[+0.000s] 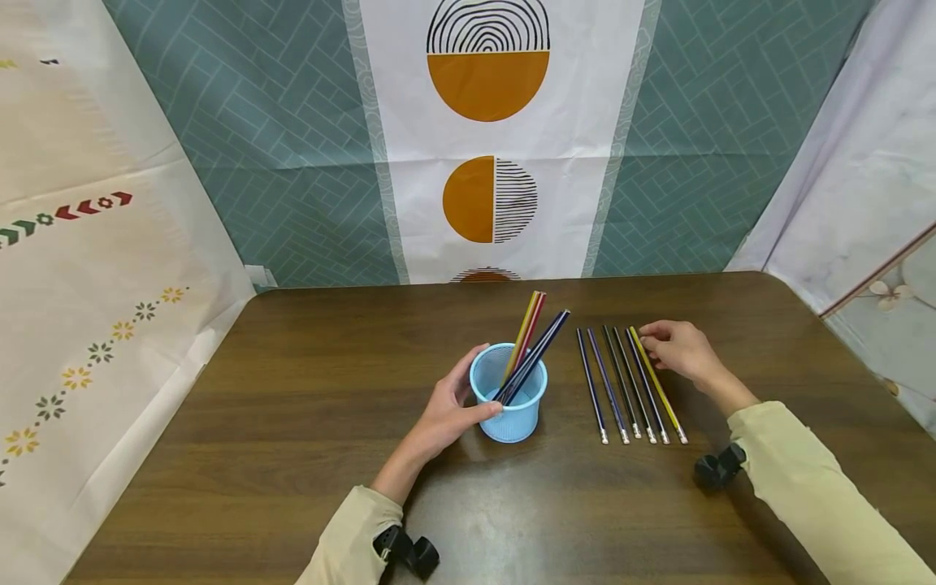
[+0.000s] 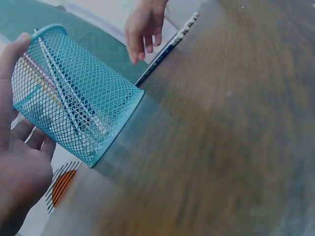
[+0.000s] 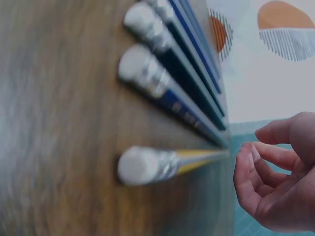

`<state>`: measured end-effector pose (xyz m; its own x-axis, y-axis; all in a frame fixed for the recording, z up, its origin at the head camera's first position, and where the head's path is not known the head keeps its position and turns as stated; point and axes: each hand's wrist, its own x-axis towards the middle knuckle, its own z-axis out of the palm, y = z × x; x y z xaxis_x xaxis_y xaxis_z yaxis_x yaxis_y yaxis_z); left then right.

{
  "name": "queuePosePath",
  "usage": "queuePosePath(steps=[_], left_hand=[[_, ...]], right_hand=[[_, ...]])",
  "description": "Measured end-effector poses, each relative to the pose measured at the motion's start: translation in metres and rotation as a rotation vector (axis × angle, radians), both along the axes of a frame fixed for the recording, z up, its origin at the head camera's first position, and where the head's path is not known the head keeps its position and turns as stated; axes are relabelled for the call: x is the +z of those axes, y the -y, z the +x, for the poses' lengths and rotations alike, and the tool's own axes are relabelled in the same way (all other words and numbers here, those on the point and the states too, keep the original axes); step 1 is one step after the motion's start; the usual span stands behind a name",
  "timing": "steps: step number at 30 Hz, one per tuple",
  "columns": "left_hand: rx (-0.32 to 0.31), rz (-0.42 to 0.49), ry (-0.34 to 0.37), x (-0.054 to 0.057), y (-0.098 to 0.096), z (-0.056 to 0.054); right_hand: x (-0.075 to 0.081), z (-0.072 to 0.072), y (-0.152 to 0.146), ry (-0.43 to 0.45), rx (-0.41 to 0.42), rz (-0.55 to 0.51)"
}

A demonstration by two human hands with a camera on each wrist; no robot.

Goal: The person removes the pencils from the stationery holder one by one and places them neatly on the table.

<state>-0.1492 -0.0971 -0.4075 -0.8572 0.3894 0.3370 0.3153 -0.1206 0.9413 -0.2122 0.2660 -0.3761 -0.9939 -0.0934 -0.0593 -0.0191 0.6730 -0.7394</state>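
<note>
Our left grip [image 1: 448,406] held the cup [image 1: 515,424]; toward the worktop's [image 1: 329,366] far edge, our narrow right grip [image 1: 680,349] flanked the yellow pencil [image 1: 661,394].

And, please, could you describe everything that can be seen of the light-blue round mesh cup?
The light-blue round mesh cup has diamond-patterned walls, perhaps of metal wire, and solid bands at rim and base. Open-topped, it stands upright on the brown wood-grain table. Slim yellow, red and dark blue pencils lean in it, sticking past the rim toward the right. The left hand holds its left side, thumb at the near rim, fingers behind.
</note>
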Motion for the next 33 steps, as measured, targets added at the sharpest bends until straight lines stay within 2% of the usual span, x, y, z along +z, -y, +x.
queuePosePath(steps=[8,20,33], left_hand=[[0.002,-0.007,0.003,0.000,0.000,0.001],[0.004,-0.017,0.004,-0.002,0.000,0.000],[0.010,-0.014,0.005,-0.001,0.000,0.000]], right_hand=[[0.017,0.010,0.022,-0.067,0.060,0.043],[0.035,0.026,0.051,-0.041,0.161,-0.054],[0.047,0.038,0.079,-0.096,0.278,-0.192]])
